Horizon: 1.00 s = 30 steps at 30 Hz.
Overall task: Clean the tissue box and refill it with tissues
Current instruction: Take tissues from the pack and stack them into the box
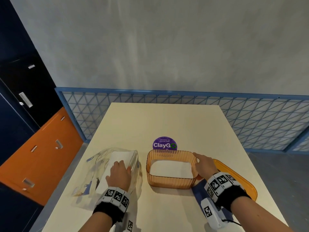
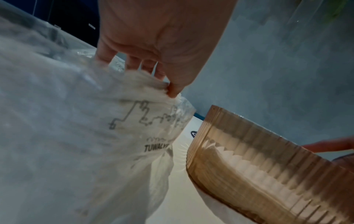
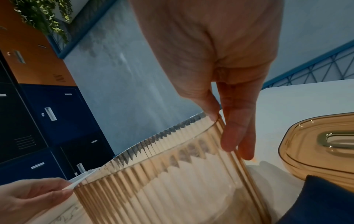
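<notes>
Nearest the head camera, the left hand [image 1: 119,173] reaches into a clear plastic bag [image 1: 93,166] on the counter [image 1: 167,121], thumb and fingers pinching a wad of white tissues [image 2: 145,84]. Just beside it stands the ribbed amber tissue box [image 1: 170,181], open-topped, tissues inside. The right hand [image 1: 204,164] grips its right rim, thumb inside. An amber lid [image 3: 316,145] lies further right, with a dark blue cloth [image 3: 325,201] beside it.

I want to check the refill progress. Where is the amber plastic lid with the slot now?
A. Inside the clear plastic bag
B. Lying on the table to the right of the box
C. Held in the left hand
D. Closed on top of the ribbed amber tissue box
B: the amber plastic lid lies on the cream table right of the open ribbed amber tissue box.
</notes>
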### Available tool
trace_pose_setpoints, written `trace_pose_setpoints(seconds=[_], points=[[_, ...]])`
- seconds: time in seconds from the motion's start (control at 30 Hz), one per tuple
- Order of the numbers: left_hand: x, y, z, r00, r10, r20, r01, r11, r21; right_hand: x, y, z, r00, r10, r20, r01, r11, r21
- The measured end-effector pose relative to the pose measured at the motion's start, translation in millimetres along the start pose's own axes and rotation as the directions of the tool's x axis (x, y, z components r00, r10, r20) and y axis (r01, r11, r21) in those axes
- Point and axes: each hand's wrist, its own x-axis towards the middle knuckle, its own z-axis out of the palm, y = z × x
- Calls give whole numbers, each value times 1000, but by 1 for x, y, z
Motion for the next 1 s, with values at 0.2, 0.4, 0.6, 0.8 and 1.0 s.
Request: trace_pose_setpoints(seconds=[0.2, 0.4, 0.6, 0.8, 1.0], points=[[-3, -2, 3, 1000, 2, -30, -3, 1000, -27, -1, -1, 1, 1000, 2, 7, -2, 999, -48], [-7, 6, -1, 999, 34, 30, -38, 990, 136, 2, 0, 3, 1000, -2, 11, 3, 995, -102], [-5, 9, -44, 995, 90, -43, -85, 992, 95, -1, -17, -16, 997, -66, -30, 63, 994, -91], [-37, 21, -89, 883, 304, -357, -371, 918, -138, -22, -113, -31, 950, -208, 232, 43, 825, 564], [-52, 8, -74, 663, 690, -289, -741, 661, -121, -25, -162, -32, 822, -321, 471, -58, 774, 630]])
